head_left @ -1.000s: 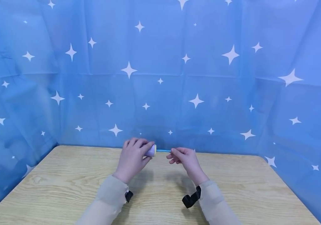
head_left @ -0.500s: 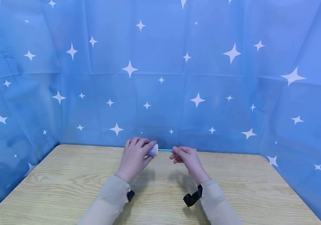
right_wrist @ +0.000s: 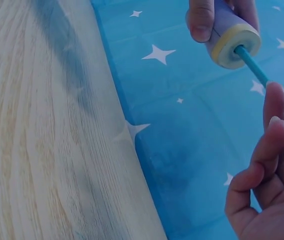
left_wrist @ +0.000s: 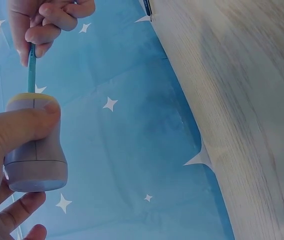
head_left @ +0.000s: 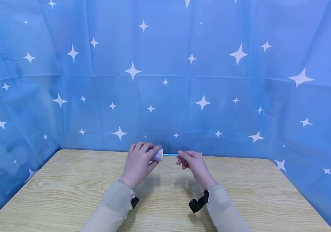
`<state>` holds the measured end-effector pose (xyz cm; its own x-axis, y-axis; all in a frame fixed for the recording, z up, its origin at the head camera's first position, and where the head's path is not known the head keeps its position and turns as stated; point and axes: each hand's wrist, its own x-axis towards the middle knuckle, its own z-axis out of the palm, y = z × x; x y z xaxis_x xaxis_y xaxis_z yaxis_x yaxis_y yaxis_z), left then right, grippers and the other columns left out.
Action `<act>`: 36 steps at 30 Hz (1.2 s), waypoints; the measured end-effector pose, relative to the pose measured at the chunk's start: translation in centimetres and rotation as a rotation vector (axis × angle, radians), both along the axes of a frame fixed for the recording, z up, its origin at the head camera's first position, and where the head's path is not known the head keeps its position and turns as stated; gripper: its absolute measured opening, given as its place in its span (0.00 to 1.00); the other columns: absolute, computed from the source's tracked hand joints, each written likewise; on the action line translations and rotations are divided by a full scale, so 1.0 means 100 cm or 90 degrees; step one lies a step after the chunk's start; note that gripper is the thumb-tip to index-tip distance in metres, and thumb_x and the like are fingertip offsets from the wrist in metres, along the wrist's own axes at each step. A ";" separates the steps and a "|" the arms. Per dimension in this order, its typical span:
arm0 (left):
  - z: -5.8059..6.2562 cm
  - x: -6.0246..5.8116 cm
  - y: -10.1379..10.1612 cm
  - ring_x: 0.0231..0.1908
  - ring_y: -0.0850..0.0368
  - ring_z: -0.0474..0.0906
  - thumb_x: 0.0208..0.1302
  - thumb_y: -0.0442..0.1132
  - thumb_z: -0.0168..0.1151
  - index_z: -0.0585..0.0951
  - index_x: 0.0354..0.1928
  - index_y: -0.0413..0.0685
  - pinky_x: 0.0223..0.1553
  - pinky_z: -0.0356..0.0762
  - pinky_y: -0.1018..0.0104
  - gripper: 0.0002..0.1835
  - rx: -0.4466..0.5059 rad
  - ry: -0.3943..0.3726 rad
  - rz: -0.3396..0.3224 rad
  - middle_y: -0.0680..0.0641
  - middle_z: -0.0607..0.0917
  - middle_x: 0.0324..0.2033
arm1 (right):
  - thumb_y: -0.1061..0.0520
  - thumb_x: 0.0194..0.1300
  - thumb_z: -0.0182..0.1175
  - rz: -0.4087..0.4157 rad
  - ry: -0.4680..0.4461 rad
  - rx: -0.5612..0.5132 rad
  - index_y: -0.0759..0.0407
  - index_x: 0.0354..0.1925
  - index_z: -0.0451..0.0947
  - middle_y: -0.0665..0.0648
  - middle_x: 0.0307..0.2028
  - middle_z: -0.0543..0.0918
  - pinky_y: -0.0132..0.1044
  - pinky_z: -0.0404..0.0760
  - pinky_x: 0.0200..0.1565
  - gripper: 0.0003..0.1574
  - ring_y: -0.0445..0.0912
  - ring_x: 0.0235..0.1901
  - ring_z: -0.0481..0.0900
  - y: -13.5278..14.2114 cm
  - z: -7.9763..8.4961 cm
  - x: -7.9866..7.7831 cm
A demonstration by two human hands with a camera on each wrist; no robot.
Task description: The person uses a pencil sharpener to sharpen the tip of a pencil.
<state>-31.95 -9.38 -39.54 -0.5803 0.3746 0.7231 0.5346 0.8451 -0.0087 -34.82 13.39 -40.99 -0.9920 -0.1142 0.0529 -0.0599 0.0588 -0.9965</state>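
Observation:
In the head view my left hand (head_left: 137,165) grips a small purple pencil sharpener (head_left: 156,155) with a yellow rim, held sideways above the table's far edge. My right hand (head_left: 195,165) pinches a blue pencil (head_left: 170,155) between thumb and fingers. The pencil's near end sits in the sharpener's hole, as the right wrist view shows on the sharpener's pale end face (right_wrist: 230,52). From the left wrist view, my left thumb lies across the sharpener body (left_wrist: 36,175). The pencil tip is hidden inside.
Under both hands lies a light wood-grain table (head_left: 165,199). A blue cloth (head_left: 165,96) with white stars hangs behind and at both sides, close to the table's far edge. Black wrist cameras (head_left: 198,202) stick out at the sleeves.
Both hands, with the sharpener and pencil, have shifted very slightly to the right in the head view. Their grips look the same, and the pencil still sits in the hole.

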 end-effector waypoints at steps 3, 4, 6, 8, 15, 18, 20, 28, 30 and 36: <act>0.000 0.000 0.000 0.47 0.50 0.74 0.49 0.44 0.78 0.84 0.54 0.56 0.50 0.68 0.51 0.26 -0.002 -0.001 0.002 0.51 0.82 0.45 | 0.49 0.70 0.59 -0.001 -0.006 -0.003 0.65 0.35 0.83 0.56 0.23 0.83 0.36 0.75 0.32 0.20 0.45 0.21 0.72 0.000 0.000 0.000; 0.000 0.001 0.000 0.47 0.50 0.74 0.49 0.44 0.78 0.84 0.54 0.56 0.50 0.68 0.51 0.26 -0.003 -0.001 0.002 0.51 0.82 0.45 | 0.49 0.70 0.58 -0.001 -0.007 -0.003 0.65 0.35 0.83 0.56 0.23 0.82 0.36 0.75 0.32 0.20 0.45 0.21 0.72 0.000 0.000 0.000; 0.000 0.001 0.000 0.47 0.49 0.74 0.49 0.45 0.77 0.84 0.54 0.56 0.50 0.68 0.51 0.26 -0.004 -0.002 0.002 0.51 0.82 0.45 | 0.49 0.70 0.58 -0.003 -0.010 -0.004 0.65 0.35 0.83 0.56 0.23 0.82 0.36 0.75 0.31 0.20 0.45 0.21 0.72 -0.001 0.000 0.000; 0.000 0.001 -0.001 0.47 0.49 0.74 0.49 0.45 0.77 0.84 0.54 0.55 0.50 0.68 0.51 0.26 -0.004 -0.002 0.000 0.50 0.82 0.45 | 0.49 0.70 0.58 -0.004 -0.012 -0.004 0.65 0.35 0.83 0.56 0.23 0.82 0.35 0.75 0.31 0.20 0.45 0.21 0.71 -0.001 0.000 0.000; -0.001 0.001 -0.001 0.47 0.50 0.74 0.49 0.44 0.77 0.84 0.53 0.56 0.49 0.68 0.51 0.26 -0.004 0.010 -0.006 0.51 0.82 0.45 | 0.48 0.70 0.59 -0.009 -0.013 -0.002 0.65 0.31 0.82 0.55 0.21 0.80 0.35 0.73 0.29 0.21 0.44 0.19 0.70 -0.001 -0.001 0.001; -0.001 0.000 0.000 0.47 0.50 0.74 0.50 0.44 0.77 0.84 0.53 0.56 0.49 0.68 0.51 0.25 -0.007 0.017 -0.007 0.51 0.82 0.45 | 0.48 0.69 0.58 -0.015 -0.011 0.000 0.65 0.30 0.82 0.55 0.20 0.79 0.34 0.72 0.28 0.22 0.44 0.19 0.70 -0.002 -0.001 0.002; -0.001 -0.001 0.000 0.47 0.50 0.74 0.50 0.44 0.77 0.84 0.53 0.56 0.49 0.68 0.51 0.25 -0.009 0.020 -0.006 0.51 0.82 0.45 | 0.48 0.69 0.58 -0.019 -0.012 0.000 0.65 0.29 0.82 0.55 0.19 0.79 0.34 0.71 0.27 0.22 0.44 0.19 0.70 -0.003 0.000 0.003; 0.000 0.001 0.001 0.48 0.50 0.74 0.49 0.46 0.77 0.83 0.54 0.56 0.50 0.68 0.51 0.27 -0.012 0.009 -0.012 0.51 0.83 0.45 | 0.50 0.71 0.55 -0.024 -0.018 -0.014 0.67 0.29 0.81 0.54 0.18 0.77 0.32 0.70 0.26 0.22 0.43 0.19 0.71 -0.004 -0.002 0.002; 0.001 0.001 0.001 0.48 0.50 0.74 0.48 0.47 0.78 0.83 0.54 0.57 0.50 0.68 0.51 0.28 -0.010 0.001 -0.011 0.52 0.83 0.45 | 0.49 0.72 0.54 -0.019 -0.018 -0.011 0.70 0.31 0.81 0.54 0.19 0.78 0.32 0.71 0.26 0.25 0.43 0.18 0.70 -0.005 -0.002 0.002; 0.002 0.002 -0.001 0.48 0.51 0.74 0.48 0.47 0.78 0.83 0.55 0.58 0.50 0.67 0.51 0.28 -0.010 -0.015 -0.002 0.53 0.83 0.45 | 0.41 0.74 0.48 0.031 -0.006 0.003 0.70 0.47 0.80 0.56 0.28 0.83 0.40 0.76 0.34 0.33 0.45 0.18 0.71 -0.004 -0.004 0.002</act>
<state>-31.74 -9.45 -39.34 -0.5958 0.3880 0.7032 0.5381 0.8428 -0.0092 -34.66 13.01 -41.38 -0.9857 -0.1633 0.0427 -0.0533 0.0610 -0.9967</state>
